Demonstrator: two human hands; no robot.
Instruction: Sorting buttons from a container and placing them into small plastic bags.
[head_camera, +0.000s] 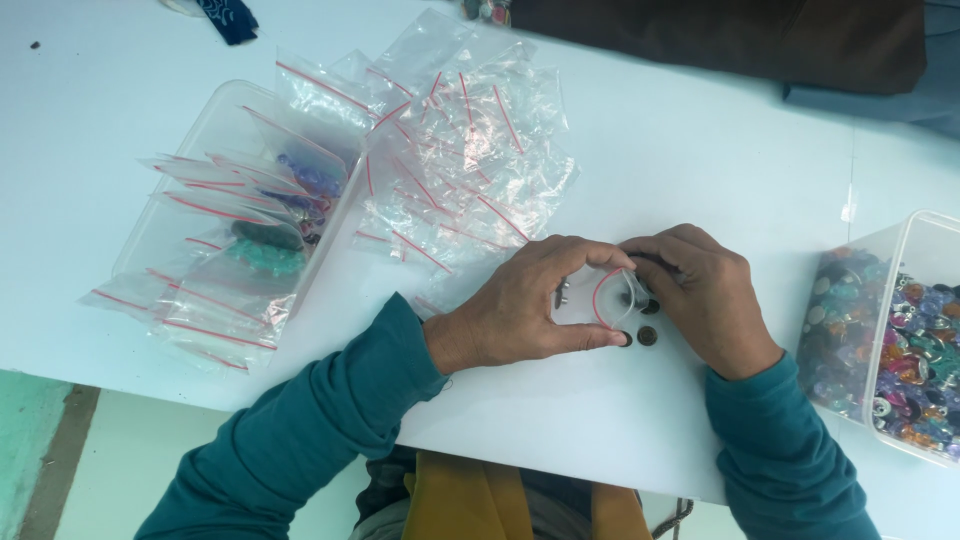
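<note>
My left hand (525, 305) and my right hand (705, 290) meet over the white table (700, 150), both gripping one small clear zip bag (605, 295) with a red seal line. The bag's mouth is held open between my fingers. Two small dark round pieces (647, 335) lie on the table just below the bag, by my left thumb tip. Another dark piece shows near my right fingers, partly hidden. Both arms wear teal sleeves.
A heap of clear red-sealed zip bags (455, 150) lies behind my hands. To the left, a clear tray (215, 130) holds filled bags with coloured beads. A clear box (925, 240) of mixed coloured beads stands at the right edge. Dark cloth lies far back.
</note>
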